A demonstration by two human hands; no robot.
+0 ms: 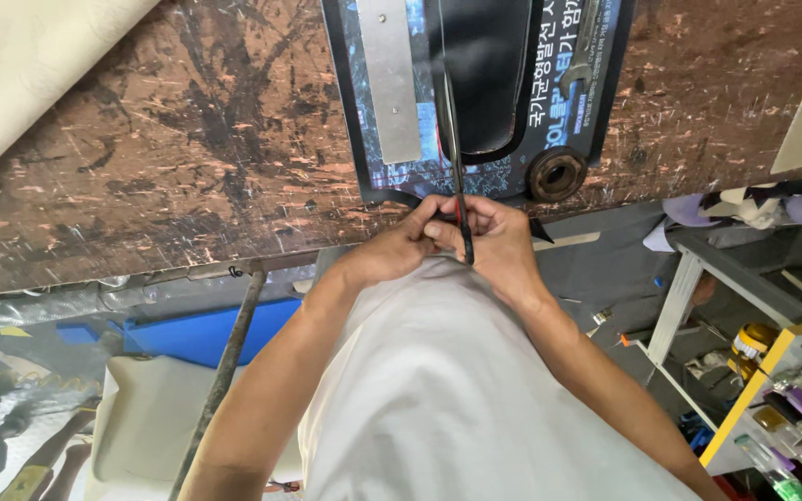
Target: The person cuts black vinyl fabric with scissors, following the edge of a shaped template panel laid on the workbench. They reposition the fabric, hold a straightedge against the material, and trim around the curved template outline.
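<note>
Both my hands meet at the near edge of a worn brown worktable (187,139). My left hand (399,249) and my right hand (505,243) pinch the near end of a thin black strip (455,158). The strip runs away from me over a dark printed mat (356,139). A bit of red shows between my fingers. A black leather-like piece (485,74) lies on the mat, just right of the strip. What the strip is exactly, I cannot tell.
A flat metal bar (390,83) lies on the mat's left part and a rusty ring (556,173) at its near right corner. Cream fabric (20,65) covers the table's far left. A metal rod (225,371) leans below; a shelf with bottles (772,399) stands right.
</note>
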